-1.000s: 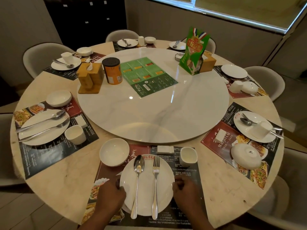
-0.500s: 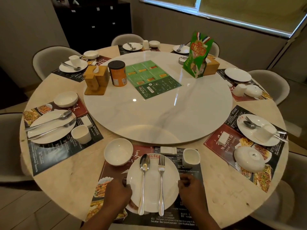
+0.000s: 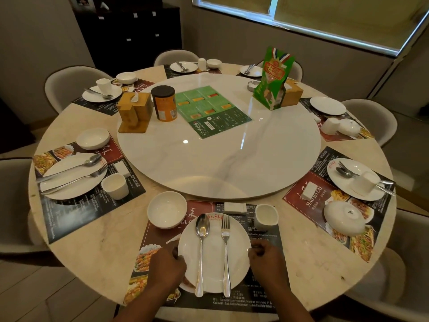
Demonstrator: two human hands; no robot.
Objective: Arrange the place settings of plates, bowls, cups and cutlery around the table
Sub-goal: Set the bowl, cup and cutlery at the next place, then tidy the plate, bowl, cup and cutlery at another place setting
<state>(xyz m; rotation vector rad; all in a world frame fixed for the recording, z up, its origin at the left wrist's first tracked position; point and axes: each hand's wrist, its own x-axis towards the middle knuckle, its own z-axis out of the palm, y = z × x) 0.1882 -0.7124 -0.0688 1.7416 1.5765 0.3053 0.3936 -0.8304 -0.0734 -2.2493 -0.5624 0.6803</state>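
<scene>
Gripped at opposite rims by the curled left hand (image 3: 166, 266) and right hand (image 3: 267, 257), the plate (image 3: 238, 254) is found on the nearest placemat (image 3: 160, 234). Glazed ceramic is judged stiff, slick and breakable; the loose spoon (image 3: 201, 242) and fork (image 3: 225, 247) could slide if tilted.

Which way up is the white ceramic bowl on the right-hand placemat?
Upside down: the white ceramic bowl shows its base with a small dark mark on top; its rim lies on the red printed placemat.
</scene>
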